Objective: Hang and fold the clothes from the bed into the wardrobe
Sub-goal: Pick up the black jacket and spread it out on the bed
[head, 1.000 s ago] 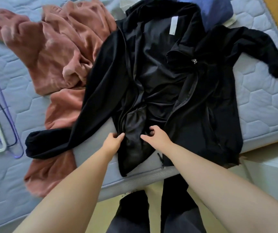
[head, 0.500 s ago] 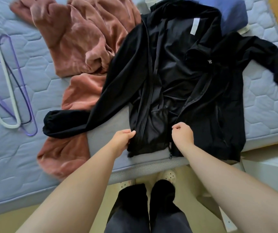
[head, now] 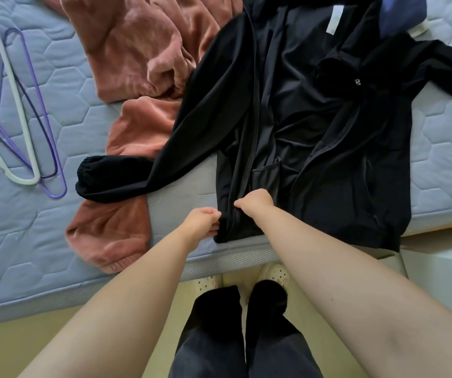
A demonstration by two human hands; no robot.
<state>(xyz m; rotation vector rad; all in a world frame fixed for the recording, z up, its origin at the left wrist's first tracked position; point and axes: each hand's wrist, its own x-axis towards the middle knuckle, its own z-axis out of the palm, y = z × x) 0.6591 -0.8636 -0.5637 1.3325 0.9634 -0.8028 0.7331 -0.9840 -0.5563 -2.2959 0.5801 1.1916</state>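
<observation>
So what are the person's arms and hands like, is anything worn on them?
Both arms are bare to the frame edge, no sleeves. The left hand and right hand wear no gloves; no watch, bracelet or ring shows.

The bed [head: 14, 227] bears a black jacket [head: 287, 105], pink garment [head: 137, 45] and hangers [head: 17, 105] (far left).

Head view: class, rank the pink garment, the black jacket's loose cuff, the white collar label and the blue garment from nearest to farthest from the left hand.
1. pink garment, just left of the left hand
2. cuff, farther out to the left
3. white label, far up at the collar
4. blue garment, beyond the label, top right
</observation>
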